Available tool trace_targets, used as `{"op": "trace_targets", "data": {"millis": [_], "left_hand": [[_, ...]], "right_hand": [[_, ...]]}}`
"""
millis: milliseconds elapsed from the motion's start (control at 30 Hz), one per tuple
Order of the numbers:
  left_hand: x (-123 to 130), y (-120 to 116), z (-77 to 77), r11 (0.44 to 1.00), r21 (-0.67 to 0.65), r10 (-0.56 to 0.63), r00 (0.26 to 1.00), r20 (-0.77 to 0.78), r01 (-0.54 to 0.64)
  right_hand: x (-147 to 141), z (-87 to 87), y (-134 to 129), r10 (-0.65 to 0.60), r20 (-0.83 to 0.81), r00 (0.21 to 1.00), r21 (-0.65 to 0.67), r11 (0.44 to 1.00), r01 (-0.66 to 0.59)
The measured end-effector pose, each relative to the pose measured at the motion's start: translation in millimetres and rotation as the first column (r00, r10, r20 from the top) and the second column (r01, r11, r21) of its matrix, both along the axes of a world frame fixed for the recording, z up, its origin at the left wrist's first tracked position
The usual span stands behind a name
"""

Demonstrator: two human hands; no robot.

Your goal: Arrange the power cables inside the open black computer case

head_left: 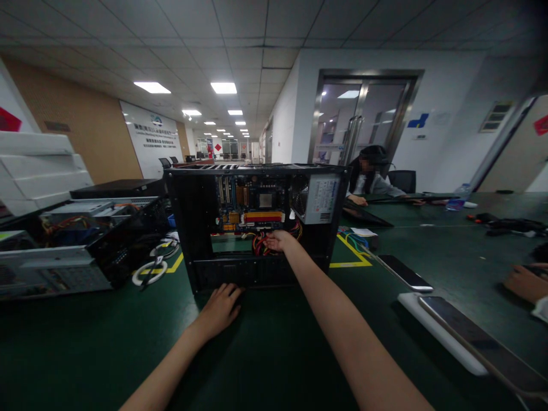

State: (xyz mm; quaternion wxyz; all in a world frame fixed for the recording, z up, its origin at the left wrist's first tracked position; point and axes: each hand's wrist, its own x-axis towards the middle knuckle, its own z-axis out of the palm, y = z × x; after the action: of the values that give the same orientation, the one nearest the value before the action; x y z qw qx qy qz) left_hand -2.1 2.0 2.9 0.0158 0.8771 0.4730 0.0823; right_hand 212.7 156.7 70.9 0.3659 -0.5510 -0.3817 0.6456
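Observation:
A black computer case stands on the green table with its open side facing me. Inside it are a motherboard with red and yellow memory slots, and a silver power supply at the upper right. My right hand reaches into the lower part of the case, its fingers closed around a bundle of red, black and yellow power cables. My left hand rests on the table against the case's lower front edge, fingers apart and holding nothing.
Another opened computer case lies at the left, beside coiled white cables. Phones and a white slab-like device lie on the right. A person sits across the table, near a bottle. Another person's hand shows at the right edge.

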Motion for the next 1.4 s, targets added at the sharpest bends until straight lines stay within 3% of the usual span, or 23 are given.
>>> {"op": "trace_targets", "data": {"millis": [133,367,867,1067,1400], "left_hand": [[-1,0,-0.9,1.000,0.015,-0.014,1.000,0.016,0.014],[0,-1,1.7,1.000,0.010,-0.016,1.000,0.007,0.016],[1,1,1.3,1.000,0.000,-0.008,1.000,-0.014,0.008],[1,1,1.8,1.000,0.014,-0.021,1.000,-0.008,0.021],[0,0,0.8,1.000,-0.003,-0.012,1.000,-0.005,0.012]], "right_hand": [[-2,2.1,0,-0.120,-0.130,0.984,-0.092,0.990,0.108],[-3,2.9,0,-0.166,-0.171,0.971,-0.120,0.982,0.146],[2,-0.6,1,-0.070,-0.114,0.991,-0.059,0.996,0.063],[2,-2.0,0,-0.088,-0.019,0.996,-0.038,0.995,0.088],[-1,7.2,-10,-0.106,-0.020,0.994,-0.034,0.994,0.105]]}}
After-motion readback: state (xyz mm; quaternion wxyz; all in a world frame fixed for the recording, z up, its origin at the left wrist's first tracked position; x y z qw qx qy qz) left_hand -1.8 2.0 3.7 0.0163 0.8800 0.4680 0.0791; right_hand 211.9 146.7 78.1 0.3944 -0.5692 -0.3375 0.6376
